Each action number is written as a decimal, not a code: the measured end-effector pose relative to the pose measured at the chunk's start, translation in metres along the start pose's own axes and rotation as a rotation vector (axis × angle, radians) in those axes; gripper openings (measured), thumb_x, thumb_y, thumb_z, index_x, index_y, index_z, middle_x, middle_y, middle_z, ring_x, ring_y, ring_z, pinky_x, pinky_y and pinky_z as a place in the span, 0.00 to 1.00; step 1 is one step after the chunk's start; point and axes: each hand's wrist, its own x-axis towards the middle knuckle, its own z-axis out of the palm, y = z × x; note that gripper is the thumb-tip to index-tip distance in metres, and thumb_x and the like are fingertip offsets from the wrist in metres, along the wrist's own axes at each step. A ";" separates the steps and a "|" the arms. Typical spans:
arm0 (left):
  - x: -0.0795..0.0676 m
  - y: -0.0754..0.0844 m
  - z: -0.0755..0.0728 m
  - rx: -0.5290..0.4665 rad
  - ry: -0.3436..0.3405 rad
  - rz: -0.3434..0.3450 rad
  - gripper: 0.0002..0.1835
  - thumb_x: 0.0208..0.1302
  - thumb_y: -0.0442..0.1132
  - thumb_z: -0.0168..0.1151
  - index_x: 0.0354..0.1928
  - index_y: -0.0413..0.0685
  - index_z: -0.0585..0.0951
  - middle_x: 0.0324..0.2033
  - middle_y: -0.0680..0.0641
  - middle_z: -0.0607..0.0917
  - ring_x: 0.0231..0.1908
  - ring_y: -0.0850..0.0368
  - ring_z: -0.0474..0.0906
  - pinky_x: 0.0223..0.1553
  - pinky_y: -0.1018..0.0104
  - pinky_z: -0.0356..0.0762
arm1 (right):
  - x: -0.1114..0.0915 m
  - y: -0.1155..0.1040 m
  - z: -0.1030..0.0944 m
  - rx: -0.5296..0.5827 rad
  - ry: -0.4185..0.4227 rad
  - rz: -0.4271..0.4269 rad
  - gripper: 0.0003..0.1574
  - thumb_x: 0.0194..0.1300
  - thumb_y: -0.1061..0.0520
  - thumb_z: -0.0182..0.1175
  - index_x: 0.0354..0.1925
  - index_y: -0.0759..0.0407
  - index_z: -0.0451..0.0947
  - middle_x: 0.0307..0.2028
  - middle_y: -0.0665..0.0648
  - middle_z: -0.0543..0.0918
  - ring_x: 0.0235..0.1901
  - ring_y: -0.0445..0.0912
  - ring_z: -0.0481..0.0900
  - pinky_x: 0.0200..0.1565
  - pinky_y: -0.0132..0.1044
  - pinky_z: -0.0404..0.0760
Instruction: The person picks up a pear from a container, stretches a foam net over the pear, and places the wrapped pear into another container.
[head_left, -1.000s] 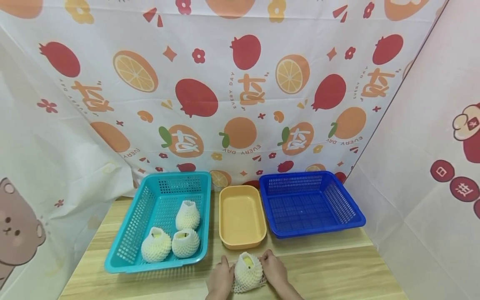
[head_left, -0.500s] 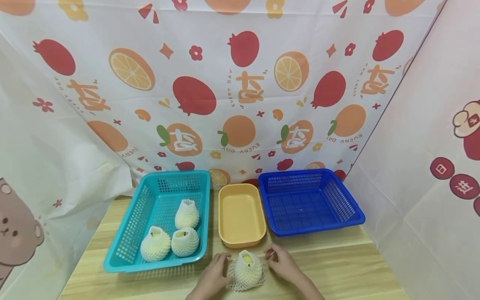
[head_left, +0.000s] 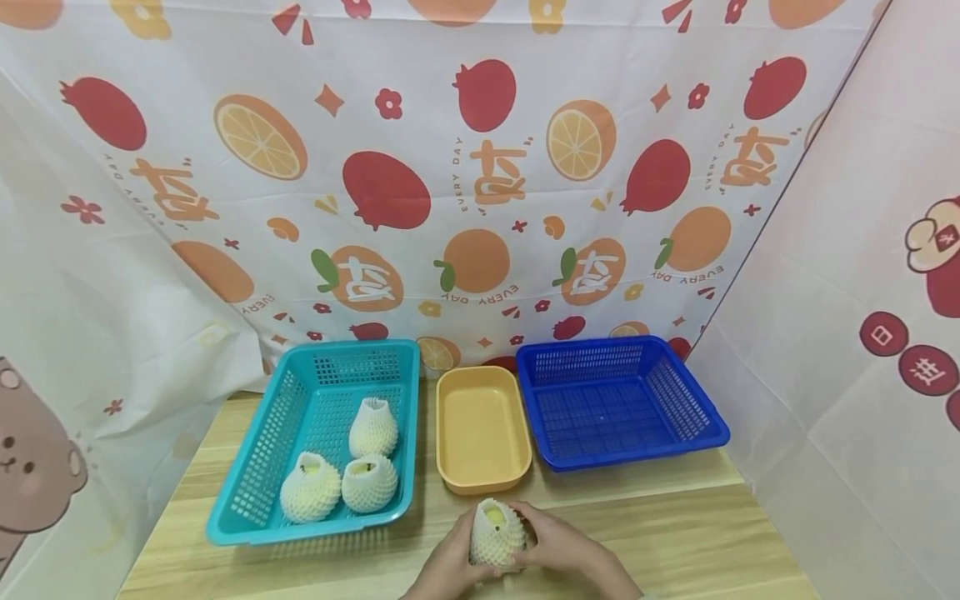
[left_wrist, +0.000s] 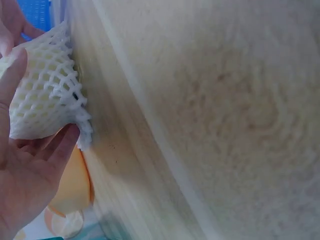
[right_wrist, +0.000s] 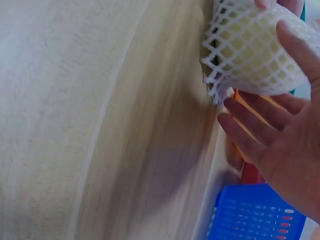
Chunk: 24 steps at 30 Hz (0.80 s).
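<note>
A pale yellow fruit with a dark stem sits in a white foam net at the front of the table. My left hand holds its left side, thumb in front and fingers behind. From the right, my right hand holds it the same way. In the left wrist view the loose lower edge of the foam net flares out by the fingertips. The right wrist view shows the right hand with thumb and fingers on either side of the foam net.
A teal basket at the left holds three fruits in foam nets, one of them near its front right corner. Behind the hands stands a yellow tray. To its right is a blue basket. A patterned cloth hangs behind.
Both hands let go of the net's edges and moved apart, then came back in and took hold of the wrapped fruit from both sides. The baskets and tray stay put.
</note>
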 end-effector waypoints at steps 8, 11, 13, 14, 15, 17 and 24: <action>0.001 -0.003 0.005 0.049 0.063 0.004 0.50 0.39 0.42 0.76 0.64 0.33 0.60 0.57 0.35 0.69 0.54 0.40 0.67 0.52 0.44 0.65 | 0.001 0.000 0.006 -0.111 0.024 0.049 0.54 0.49 0.32 0.62 0.66 0.59 0.58 0.58 0.58 0.70 0.55 0.50 0.68 0.54 0.45 0.69; 0.000 -0.005 0.007 0.060 0.083 -0.001 0.49 0.37 0.39 0.77 0.62 0.32 0.62 0.56 0.34 0.70 0.53 0.38 0.68 0.51 0.43 0.66 | 0.000 0.002 0.009 -0.130 0.031 0.074 0.56 0.47 0.31 0.63 0.66 0.56 0.58 0.58 0.58 0.70 0.55 0.51 0.69 0.53 0.47 0.70; 0.000 -0.006 0.009 0.068 0.088 -0.004 0.48 0.37 0.39 0.77 0.62 0.32 0.63 0.55 0.34 0.71 0.52 0.38 0.68 0.50 0.43 0.67 | 0.000 0.002 0.011 -0.136 0.038 0.083 0.57 0.46 0.30 0.63 0.66 0.56 0.58 0.57 0.57 0.70 0.55 0.51 0.69 0.52 0.48 0.70; 0.000 -0.007 0.009 0.072 0.086 -0.010 0.49 0.36 0.39 0.77 0.62 0.32 0.63 0.54 0.34 0.71 0.52 0.38 0.69 0.50 0.44 0.67 | 0.000 0.003 0.011 -0.138 0.042 0.082 0.57 0.46 0.30 0.63 0.66 0.56 0.58 0.57 0.57 0.70 0.55 0.51 0.69 0.52 0.49 0.70; 0.000 -0.007 0.009 0.075 0.085 -0.010 0.48 0.36 0.39 0.77 0.61 0.32 0.63 0.54 0.34 0.71 0.52 0.38 0.69 0.50 0.43 0.67 | 0.000 0.003 0.011 -0.138 0.045 0.083 0.57 0.46 0.31 0.63 0.66 0.56 0.59 0.57 0.57 0.71 0.55 0.51 0.69 0.52 0.49 0.70; 0.000 -0.007 0.009 0.070 0.081 -0.010 0.49 0.36 0.39 0.77 0.62 0.32 0.62 0.54 0.34 0.71 0.52 0.38 0.69 0.50 0.43 0.67 | 0.001 0.003 0.012 -0.140 0.057 0.075 0.56 0.45 0.31 0.65 0.66 0.56 0.59 0.57 0.57 0.71 0.54 0.51 0.69 0.52 0.49 0.70; 0.001 0.001 0.001 -0.007 0.101 -0.018 0.49 0.38 0.50 0.76 0.61 0.33 0.64 0.53 0.38 0.74 0.50 0.42 0.71 0.48 0.46 0.69 | 0.003 -0.002 0.007 -0.024 0.095 0.041 0.49 0.47 0.39 0.68 0.63 0.56 0.63 0.55 0.53 0.73 0.52 0.47 0.71 0.50 0.42 0.72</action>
